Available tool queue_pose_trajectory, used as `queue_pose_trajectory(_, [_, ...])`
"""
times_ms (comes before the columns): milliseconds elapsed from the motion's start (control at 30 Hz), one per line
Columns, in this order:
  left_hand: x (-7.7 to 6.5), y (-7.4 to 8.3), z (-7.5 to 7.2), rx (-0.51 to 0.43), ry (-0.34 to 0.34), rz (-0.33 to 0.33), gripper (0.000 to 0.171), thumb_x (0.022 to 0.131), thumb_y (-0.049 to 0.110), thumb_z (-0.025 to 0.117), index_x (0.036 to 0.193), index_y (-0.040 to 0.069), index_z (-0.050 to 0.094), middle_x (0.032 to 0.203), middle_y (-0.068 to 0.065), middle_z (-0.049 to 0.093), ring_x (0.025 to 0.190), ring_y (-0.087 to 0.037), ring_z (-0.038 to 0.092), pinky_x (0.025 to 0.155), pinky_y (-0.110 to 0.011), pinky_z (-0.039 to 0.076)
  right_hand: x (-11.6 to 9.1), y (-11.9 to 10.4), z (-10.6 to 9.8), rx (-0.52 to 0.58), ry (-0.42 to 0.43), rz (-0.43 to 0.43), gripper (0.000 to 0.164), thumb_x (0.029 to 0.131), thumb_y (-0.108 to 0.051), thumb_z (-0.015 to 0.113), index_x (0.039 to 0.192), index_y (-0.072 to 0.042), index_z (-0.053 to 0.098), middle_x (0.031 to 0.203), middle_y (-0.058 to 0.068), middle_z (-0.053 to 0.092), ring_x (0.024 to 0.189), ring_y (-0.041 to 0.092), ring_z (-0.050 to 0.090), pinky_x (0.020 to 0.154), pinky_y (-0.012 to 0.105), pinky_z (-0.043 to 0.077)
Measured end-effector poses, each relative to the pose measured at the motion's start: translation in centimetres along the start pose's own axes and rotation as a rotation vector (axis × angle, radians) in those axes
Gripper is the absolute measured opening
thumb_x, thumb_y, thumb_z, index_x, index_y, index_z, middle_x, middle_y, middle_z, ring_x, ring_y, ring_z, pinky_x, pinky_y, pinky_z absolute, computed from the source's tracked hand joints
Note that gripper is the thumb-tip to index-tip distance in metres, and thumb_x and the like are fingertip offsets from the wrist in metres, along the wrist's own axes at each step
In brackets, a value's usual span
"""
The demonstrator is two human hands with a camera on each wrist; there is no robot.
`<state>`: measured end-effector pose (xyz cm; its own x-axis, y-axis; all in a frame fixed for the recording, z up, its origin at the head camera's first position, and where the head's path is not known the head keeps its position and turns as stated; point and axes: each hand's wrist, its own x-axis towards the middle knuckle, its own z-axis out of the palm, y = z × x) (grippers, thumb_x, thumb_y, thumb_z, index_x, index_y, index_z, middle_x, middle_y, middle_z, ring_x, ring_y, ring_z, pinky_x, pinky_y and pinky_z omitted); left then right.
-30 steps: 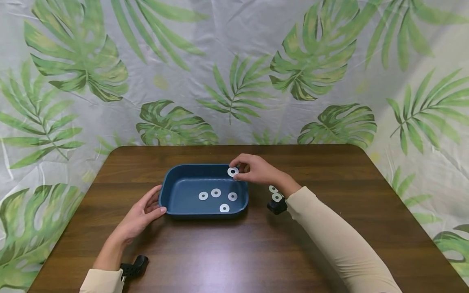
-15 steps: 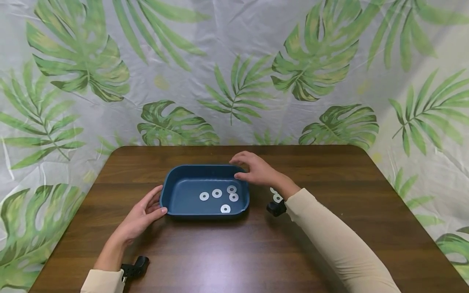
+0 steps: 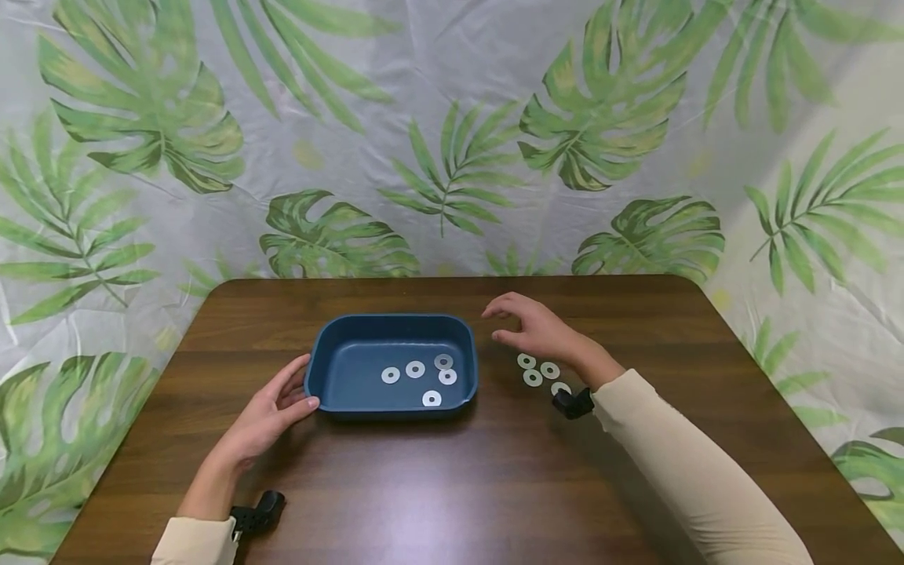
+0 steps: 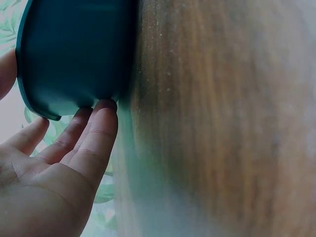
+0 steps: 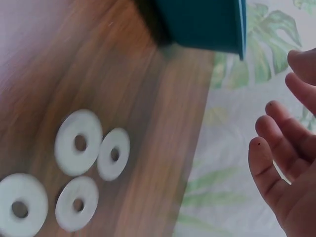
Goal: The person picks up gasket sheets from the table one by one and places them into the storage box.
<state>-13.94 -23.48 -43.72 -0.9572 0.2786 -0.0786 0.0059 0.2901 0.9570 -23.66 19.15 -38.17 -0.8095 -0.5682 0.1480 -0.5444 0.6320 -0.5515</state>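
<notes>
A blue rectangular dish (image 3: pixel 391 411) with a raised rim holds several flat round washers (image 3: pixel 415 369) lying on its bottom. My left hand (image 3: pixel 268 420) is at the dish's left end; in the left wrist view its fairly straight fingers (image 4: pixel 98 138) touch the outer wall, with the thumb near the rim. Just past the dish's right end, my right hand (image 3: pixel 540 326) hovers over the table, fingers loosely bent and nothing between them. Several more washers (image 3: pixel 533 378) lie on the wood below its wrist, and the right wrist view shows these washers (image 5: pixel 79 143) close together.
The dark brown wooden table (image 3: pixel 395 486) has rounded far corners. Behind its far edge hangs a pale cloth (image 3: pixel 452 71) printed with green leaves. Black wrist cameras (image 3: pixel 260 512) sit at both wrists, the right camera (image 3: pixel 572 403) overlapping one loose washer in the head view.
My right hand let a washer drop into the dish's right part, then moved right, off the rim. More loose washers show beside it. My left hand stays at the dish.
</notes>
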Motion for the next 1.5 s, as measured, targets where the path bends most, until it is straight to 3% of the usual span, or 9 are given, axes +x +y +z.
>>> queue_pose_trajectory(200, [0.0, -0.1, 0.0, 0.002, -0.004, -0.004, 0.073, 0.100, 0.014, 0.058, 0.158, 0.005, 0.016, 0.156, -0.034, 0.029, 0.136, -0.051, 0.043, 0.086, -0.010, 0.047, -2.3, 0.9, -0.5, -0.017, -0.045, 0.021, 0.032, 0.093, -0.011, 0.068, 0.124, -0.007, 0.063, 0.130, 0.013, 0.059, 0.116, 0.035, 0.058, 0.095, 0.053, 0.049])
queue_pose_trajectory(433, [0.0, 0.0, 0.1, -0.005, 0.003, -0.004, 0.073, 0.100, 0.014, 0.058, 0.158, 0.005, 0.016, 0.156, -0.034, 0.029, 0.136, -0.050, 0.043, 0.086, -0.010, 0.047, -5.3, 2.0, -0.9, -0.066, -0.086, 0.053, 0.032, 0.093, -0.009, 0.066, 0.124, -0.003, 0.063, 0.128, 0.015, 0.060, 0.113, 0.036, 0.060, 0.091, 0.052, 0.051])
queue_pose_trajectory(767, [0.0, 0.0, 0.1, 0.007, -0.001, -0.028, 0.073, 0.100, 0.015, 0.059, 0.159, 0.007, 0.016, 0.156, -0.033, 0.030, 0.135, -0.049, 0.045, 0.085, -0.011, 0.048, -9.1, 3.4, -1.4, -0.182, -0.015, 0.070, 0.026, 0.089, -0.008, 0.070, 0.115, -0.005, 0.067, 0.114, 0.009, 0.068, 0.103, 0.027, 0.064, 0.086, 0.046, 0.052])
queue_pose_trajectory(1100, [0.0, 0.0, 0.0, 0.016, 0.005, -0.017, 0.074, 0.100, 0.014, 0.059, 0.159, 0.006, 0.016, 0.156, -0.034, 0.030, 0.135, -0.049, 0.045, 0.085, -0.010, 0.048, -10.6, 3.7, -1.0, -0.211, 0.004, 0.189, 0.024, 0.087, -0.009, 0.072, 0.110, -0.004, 0.069, 0.107, 0.010, 0.068, 0.096, 0.028, 0.066, 0.083, 0.047, 0.054])
queue_pose_trajectory(1267, [-0.1, -0.1, 0.0, 0.011, 0.001, -0.018, 0.074, 0.100, 0.015, 0.059, 0.159, 0.007, 0.015, 0.156, -0.033, 0.030, 0.135, -0.049, 0.044, 0.085, -0.011, 0.048, -10.8, 3.9, -0.6, -0.210, 0.011, 0.188, 0.024, 0.085, -0.007, 0.072, 0.109, -0.003, 0.069, 0.105, 0.011, 0.068, 0.095, 0.028, 0.066, 0.082, 0.047, 0.054])
queue_pose_trajectory(1500, [0.0, -0.2, 0.0, 0.014, 0.000, -0.021, 0.074, 0.100, 0.016, 0.059, 0.159, 0.008, 0.016, 0.156, -0.033, 0.031, 0.135, -0.046, 0.046, 0.086, -0.011, 0.048, -11.0, 4.4, 0.2, -0.316, -0.061, 0.217, 0.028, 0.084, -0.014, 0.074, 0.110, -0.004, 0.069, 0.106, 0.010, 0.067, 0.096, 0.025, 0.064, 0.084, 0.047, 0.053])
